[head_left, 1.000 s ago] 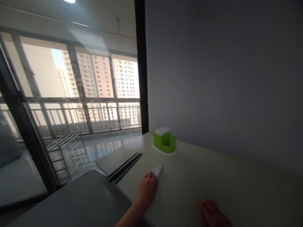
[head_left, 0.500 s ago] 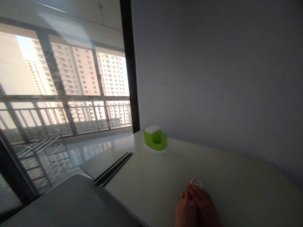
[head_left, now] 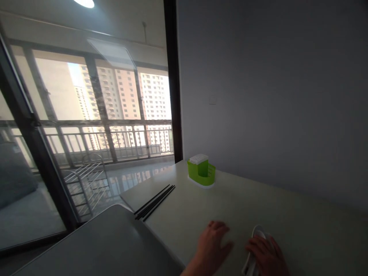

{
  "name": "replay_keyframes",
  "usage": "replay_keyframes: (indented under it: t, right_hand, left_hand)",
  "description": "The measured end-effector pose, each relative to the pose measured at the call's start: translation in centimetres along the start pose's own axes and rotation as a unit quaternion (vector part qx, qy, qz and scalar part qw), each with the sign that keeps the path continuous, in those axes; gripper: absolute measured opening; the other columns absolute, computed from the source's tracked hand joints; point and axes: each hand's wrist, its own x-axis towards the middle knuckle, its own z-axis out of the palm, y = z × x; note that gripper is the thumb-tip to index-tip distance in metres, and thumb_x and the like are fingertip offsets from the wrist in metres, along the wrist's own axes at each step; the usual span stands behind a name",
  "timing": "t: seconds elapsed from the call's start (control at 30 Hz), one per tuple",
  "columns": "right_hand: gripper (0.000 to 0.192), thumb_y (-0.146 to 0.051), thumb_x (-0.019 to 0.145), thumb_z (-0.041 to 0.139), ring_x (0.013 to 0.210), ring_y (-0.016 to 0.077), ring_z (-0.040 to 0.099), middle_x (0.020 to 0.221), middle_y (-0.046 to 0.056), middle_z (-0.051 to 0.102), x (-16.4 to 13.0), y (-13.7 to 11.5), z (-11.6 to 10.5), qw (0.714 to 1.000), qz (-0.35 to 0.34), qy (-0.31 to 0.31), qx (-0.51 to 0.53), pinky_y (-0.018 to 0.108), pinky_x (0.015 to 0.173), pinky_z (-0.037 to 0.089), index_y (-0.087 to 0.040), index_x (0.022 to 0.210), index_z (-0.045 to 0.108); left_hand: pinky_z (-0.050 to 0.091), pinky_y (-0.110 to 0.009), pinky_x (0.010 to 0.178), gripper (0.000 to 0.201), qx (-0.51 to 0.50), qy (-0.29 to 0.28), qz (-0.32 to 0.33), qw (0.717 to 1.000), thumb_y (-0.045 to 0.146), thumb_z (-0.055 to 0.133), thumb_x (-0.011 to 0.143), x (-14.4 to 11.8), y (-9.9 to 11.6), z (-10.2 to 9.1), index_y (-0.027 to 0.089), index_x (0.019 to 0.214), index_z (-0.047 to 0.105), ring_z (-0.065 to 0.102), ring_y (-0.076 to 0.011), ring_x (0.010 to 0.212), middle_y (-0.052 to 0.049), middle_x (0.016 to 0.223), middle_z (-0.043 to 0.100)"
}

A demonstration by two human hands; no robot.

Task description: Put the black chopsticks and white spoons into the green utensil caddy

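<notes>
The left hand (head_left: pixel 212 242), open and empty, had just parted from the right hand (head_left: pixel 266 253), which alone clasped white spoons (head_left: pixel 258 230) well inside the table (head_left: pixel 287 207)'s left edge, where chopsticks (head_left: pixel 155 203) lay

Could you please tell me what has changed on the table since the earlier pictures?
The white spoon-shaped thing has moved to the right and nearer the person. The left hand, which had it first, has let go and is open; the right hand now has hold of it. The black sticks and green holder stayed where they were.
</notes>
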Motion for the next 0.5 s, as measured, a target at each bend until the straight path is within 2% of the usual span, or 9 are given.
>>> replay_keyframes:
  t: [0.1,0.2,0.3,0.37,0.43,0.5]
  right_hand:
    - [0.032,-0.018,0.066,0.049,0.086,0.0181,0.062,0.088,-0.012,0.070,0.4,0.0,-0.3,1.000,0.003,0.007,0.001,0.044,0.093,0.021,-0.038,0.089,0.058]
    - [0.027,-0.019,0.066,0.052,0.085,0.0182,0.062,0.084,-0.012,0.070,0.7,0.0,-0.6,1.000,-0.014,0.008,0.017,0.043,0.094,0.019,-0.037,0.085,0.058]
    - [0.017,-0.027,0.070,0.056,0.084,0.0175,0.062,0.082,-0.012,0.070,1.1,0.0,-1.0,0.998,-0.039,0.002,0.051,0.041,0.097,0.017,-0.034,0.085,0.057]
    - [0.013,-0.031,0.072,0.057,0.082,0.0163,0.063,0.081,-0.012,0.069,1.5,-0.2,-1.3,0.996,-0.047,-0.003,0.074,0.039,0.098,0.015,-0.032,0.086,0.056]
    - [0.012,-0.030,0.074,0.057,0.078,0.0146,0.063,0.078,-0.011,0.069,1.9,-0.5,-1.6,0.995,-0.048,-0.007,0.092,0.037,0.099,0.016,-0.031,0.086,0.055]
    - [0.009,-0.027,0.074,0.058,0.074,0.0135,0.063,0.074,-0.011,0.068,2.2,-0.9,-1.8,0.994,-0.041,-0.004,0.103,0.035,0.097,0.019,-0.029,0.082,0.055]
  left_hand:
    - [0.041,-0.034,0.097,0.031,0.076,0.073,-0.072,0.992,0.035,0.048,0.082,0.9,-5.3,-4.4,0.030,0.112,0.056,0.048,-0.0191,0.113,0.001,0.121,0.057]
    - [0.042,-0.032,0.093,0.033,0.183,0.117,-0.146,0.965,0.035,0.042,0.085,1.7,-11.1,-8.1,0.026,0.115,0.054,0.045,-0.0201,0.116,-0.002,0.124,0.054]
    - [0.039,-0.035,0.094,0.042,0.290,0.101,-0.217,0.927,0.035,0.045,0.083,1.5,-16.2,-10.6,0.021,0.122,0.048,0.043,-0.0241,0.117,-0.008,0.130,0.049]
    - [0.039,-0.038,0.093,0.050,0.339,0.087,-0.266,0.898,0.037,0.047,0.082,0.9,-18.7,-11.7,0.019,0.128,0.043,0.044,-0.0285,0.117,-0.012,0.132,0.047]
    - [0.038,-0.041,0.092,0.056,0.358,0.079,-0.307,0.878,0.043,0.045,0.082,0.3,-20.6,-12.4,0.018,0.131,0.038,0.043,-0.0315,0.117,-0.016,0.133,0.045]
    - [0.038,-0.043,0.091,0.058,0.349,0.066,-0.329,0.875,0.047,0.040,0.083,-0.1,-21.6,-12.9,0.018,0.133,0.036,0.044,-0.0327,0.116,-0.017,0.131,0.046]
